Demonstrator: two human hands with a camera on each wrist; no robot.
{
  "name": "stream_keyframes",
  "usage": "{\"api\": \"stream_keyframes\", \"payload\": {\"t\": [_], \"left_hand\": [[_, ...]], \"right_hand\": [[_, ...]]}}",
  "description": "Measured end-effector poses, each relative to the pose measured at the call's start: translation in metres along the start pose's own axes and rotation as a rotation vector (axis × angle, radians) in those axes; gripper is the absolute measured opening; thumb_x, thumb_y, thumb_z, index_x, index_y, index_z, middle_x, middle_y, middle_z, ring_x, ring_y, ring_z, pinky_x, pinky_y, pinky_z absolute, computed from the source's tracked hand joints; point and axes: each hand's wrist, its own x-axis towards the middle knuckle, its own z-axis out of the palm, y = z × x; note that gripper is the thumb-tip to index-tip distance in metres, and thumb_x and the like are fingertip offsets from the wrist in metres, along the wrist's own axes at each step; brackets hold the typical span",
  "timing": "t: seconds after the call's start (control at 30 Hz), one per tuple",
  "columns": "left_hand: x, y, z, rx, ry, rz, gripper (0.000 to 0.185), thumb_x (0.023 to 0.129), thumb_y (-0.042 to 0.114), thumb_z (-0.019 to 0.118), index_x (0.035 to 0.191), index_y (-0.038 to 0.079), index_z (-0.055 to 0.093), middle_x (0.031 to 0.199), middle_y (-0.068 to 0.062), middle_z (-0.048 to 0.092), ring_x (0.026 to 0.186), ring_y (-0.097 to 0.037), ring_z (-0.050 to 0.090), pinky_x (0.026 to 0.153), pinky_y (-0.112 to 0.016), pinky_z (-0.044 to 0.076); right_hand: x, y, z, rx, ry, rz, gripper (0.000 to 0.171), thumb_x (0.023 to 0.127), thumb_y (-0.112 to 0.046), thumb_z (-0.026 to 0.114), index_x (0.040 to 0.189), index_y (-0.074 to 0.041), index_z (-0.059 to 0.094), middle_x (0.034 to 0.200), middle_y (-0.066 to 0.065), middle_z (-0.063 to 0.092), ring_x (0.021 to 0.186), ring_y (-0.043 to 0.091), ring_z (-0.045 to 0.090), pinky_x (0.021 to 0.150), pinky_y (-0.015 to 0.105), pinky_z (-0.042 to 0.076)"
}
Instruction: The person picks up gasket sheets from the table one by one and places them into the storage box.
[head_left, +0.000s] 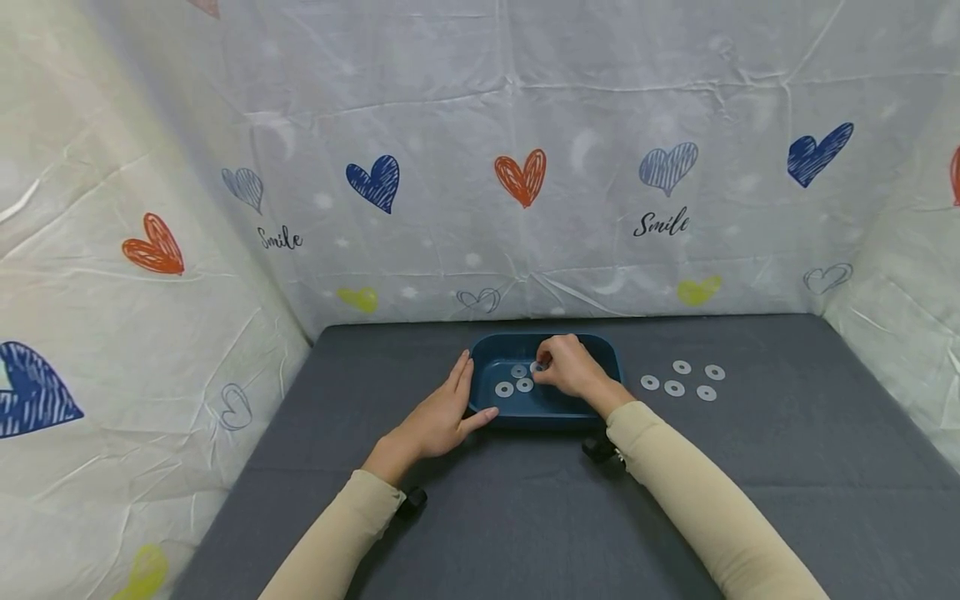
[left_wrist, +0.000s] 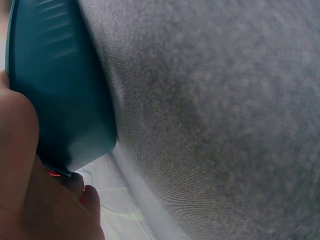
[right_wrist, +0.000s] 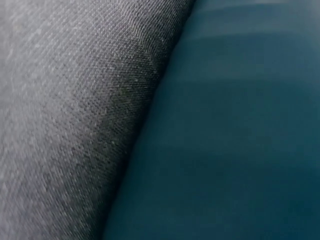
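A blue rectangular tray (head_left: 495,410) sits on the cloth, with flat metal washers (head_left: 504,389) lying inside its left half. My right hand (head_left: 573,367) reaches over the tray's near side, fingertips low inside it. Thumb and fingers pinch a washer (head_left: 535,367), partly covered by the fingers. At the tray's left end rests my left hand (head_left: 438,417), fingers straight along the side and thumb on the near rim. In the left wrist view, its thumb and fingertips touch the tray's wall (left_wrist: 65,90). The tray's outer wall (right_wrist: 225,125) fills much of the right wrist view; no fingers show there.
Several more washers (head_left: 674,388) lie spread on the dark grey tablecloth (head_left: 480,517) to the right of the tray. A white curtain (head_left: 442,242) printed with hearts hangs behind the table's far edge and along both sides.
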Motion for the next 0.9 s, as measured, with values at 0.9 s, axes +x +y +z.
{"api": "stream_keyframes", "payload": {"t": [0.9], "left_hand": [[0.001, -0.003, 0.003, 0.008, 0.01, 0.001, 0.102, 0.1, 0.068, 0.044, 0.163, 0.0, 0.001, 0.172, -0.013, -0.009, 0.156, -0.032, 0.013, 0.122, -0.05, 0.024]], "right_hand": [[0.008, 0.007, 0.016, -0.085, -0.041, 0.075, 0.022, 0.092, -0.018, 0.079, 0.11, -0.004, 0.077, 0.108, 0.009, 0.072, 0.094, 0.022, 0.067, 0.085, 0.04, 0.056]]}}
